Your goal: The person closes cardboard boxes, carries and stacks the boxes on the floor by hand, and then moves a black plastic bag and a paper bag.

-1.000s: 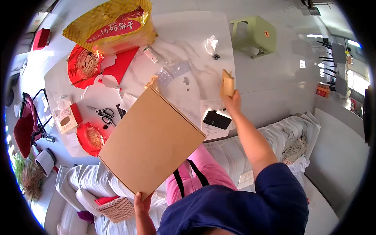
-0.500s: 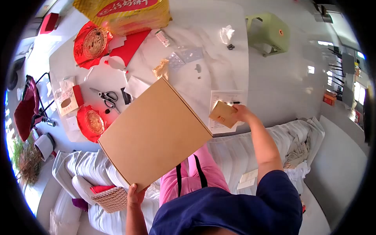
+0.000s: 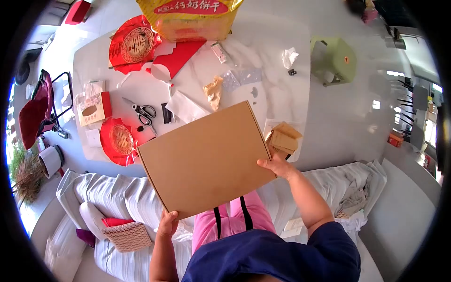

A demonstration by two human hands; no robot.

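Note:
A large flat brown cardboard box (image 3: pixel 206 160) is held tilted above the near side of the table, over my lap. My left hand (image 3: pixel 167 223) grips its lower left corner, thumb on top and fingers hidden beneath. At the right edge, my right hand (image 3: pixel 277 164) holds the box with its thumb laid over the top; the other fingers are mostly hidden. Just beyond that hand, a small brown carton (image 3: pixel 284 137) with raised flaps rests on a paper sheet (image 3: pixel 269 123).
The marble-patterned table (image 3: pixel 277 94) bears black-handled scissors (image 3: pixel 143 113), red round ornaments (image 3: pixel 136 44), a tissue box (image 3: pixel 94 109), crumpled brown paper (image 3: pixel 213 92) and a yellow biscuit bag (image 3: pixel 192 21). A green stool (image 3: pixel 336 61) stands at right. Behind the box is a striped-covered sofa (image 3: pixel 112 192).
My right hand has let go of the small carton, leaving it on the paper, and has taken the large box's right edge. The large box has turned clockwise and moved right.

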